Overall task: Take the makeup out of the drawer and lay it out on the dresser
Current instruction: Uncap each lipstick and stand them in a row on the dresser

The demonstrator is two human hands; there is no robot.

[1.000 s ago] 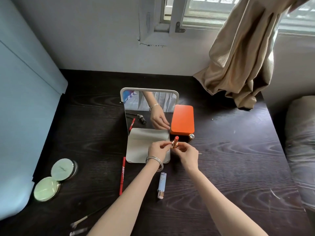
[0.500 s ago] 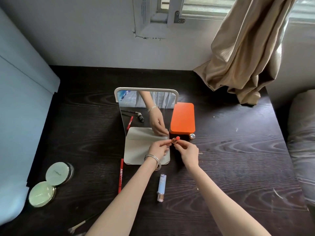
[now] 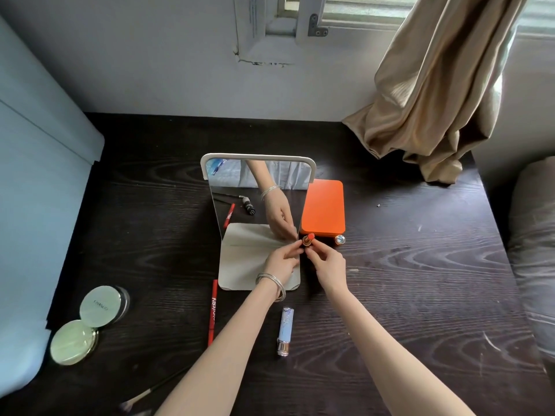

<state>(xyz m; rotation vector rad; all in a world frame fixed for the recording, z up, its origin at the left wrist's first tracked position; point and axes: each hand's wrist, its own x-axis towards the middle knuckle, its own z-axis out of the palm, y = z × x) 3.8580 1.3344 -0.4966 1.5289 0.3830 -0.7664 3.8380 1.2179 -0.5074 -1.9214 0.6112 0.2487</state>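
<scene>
Both hands meet at an uncapped orange lipstick (image 3: 308, 239) just in front of the standing mirror (image 3: 258, 193). My left hand (image 3: 280, 261), with silver bangles at the wrist, pinches its gold tube from the left. My right hand (image 3: 327, 262) pinches it from the right. On the dark dresser (image 3: 420, 280) lie a red pencil (image 3: 213, 313), a pale blue lipstick tube (image 3: 286, 330), two green round compacts (image 3: 103, 306) (image 3: 73, 342) and an orange case (image 3: 323, 207). A small jewelled cap (image 3: 340, 239) stands by the case.
A beige curtain (image 3: 435, 94) hangs over the dresser's back right corner. A light blue panel (image 3: 36, 163) borders the left side and a grey cushion (image 3: 534, 250) the right. A brush (image 3: 150, 394) lies near the front edge. The mirror's grey base (image 3: 243, 256) lies under my left hand.
The lipstick bullet stands lower out of its tube than a second ago. Both hands stay in the same place at the tube.
</scene>
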